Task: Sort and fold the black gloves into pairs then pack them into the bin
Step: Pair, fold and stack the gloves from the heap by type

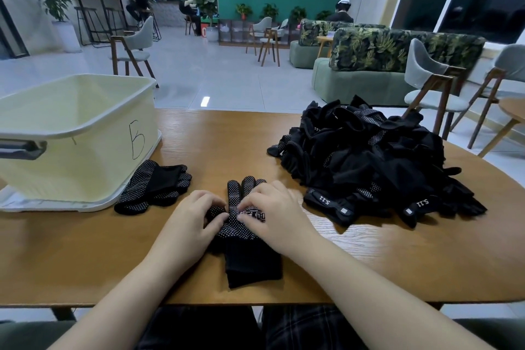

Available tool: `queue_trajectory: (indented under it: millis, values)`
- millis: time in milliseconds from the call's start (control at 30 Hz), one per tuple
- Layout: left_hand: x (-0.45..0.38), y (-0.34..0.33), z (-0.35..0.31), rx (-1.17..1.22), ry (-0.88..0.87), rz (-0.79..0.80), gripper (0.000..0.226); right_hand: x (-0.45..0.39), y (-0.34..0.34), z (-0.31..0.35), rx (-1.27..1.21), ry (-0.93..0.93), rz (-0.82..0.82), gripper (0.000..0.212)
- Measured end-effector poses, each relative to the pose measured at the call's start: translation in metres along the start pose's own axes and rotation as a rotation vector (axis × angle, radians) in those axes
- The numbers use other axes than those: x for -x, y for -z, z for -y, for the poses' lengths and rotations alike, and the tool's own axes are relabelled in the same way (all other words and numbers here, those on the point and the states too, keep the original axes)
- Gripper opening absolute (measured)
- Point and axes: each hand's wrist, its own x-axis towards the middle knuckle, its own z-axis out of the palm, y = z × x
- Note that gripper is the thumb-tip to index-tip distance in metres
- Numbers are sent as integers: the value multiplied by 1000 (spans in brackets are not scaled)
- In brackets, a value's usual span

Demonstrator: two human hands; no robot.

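Both hands, left and right, pinch the glove, probably two stacked; align cuffs squarely before you fold.

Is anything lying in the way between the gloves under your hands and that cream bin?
Partly. A folded glove pair lies on the table by the bin, left of the gloves under both hands. Lifting them over it and the bin's wall avoids it.

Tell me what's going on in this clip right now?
A person is working on black gloves at a wooden table. Both the left hand and right hand pinch a dotted glove lying flat. A folded pair sits beside the cream bin; an unsorted pile waits on the right.
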Motion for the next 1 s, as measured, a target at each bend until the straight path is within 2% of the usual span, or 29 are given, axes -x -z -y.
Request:
queue_trajectory:
  millis: [100,200,267,367,633,767,833,1000]
  values:
    - [8,5,-2,81,-48,35,29,30,11,-4,-111,159,57,26]
    - [17,7,-5,114,-91,79,31,52,20,-4,-141,244,147,31]
    - [21,7,-6,124,-80,123,29,60,20,-6,-120,256,177,31]
    - [24,8,-5,111,-60,174,38,64,20,-7,-160,231,154,23]
    - [22,7,-4,47,-55,179,36,61,21,-1,-193,278,90,8]
    - [25,10,-9,62,-104,206,38,62,22,-3,-172,252,128,5]
    - [28,13,-12,89,-143,234,39,64,25,-3,-170,235,152,9]
    - [37,19,-18,93,-286,290,28,73,36,-8,-133,200,221,36]
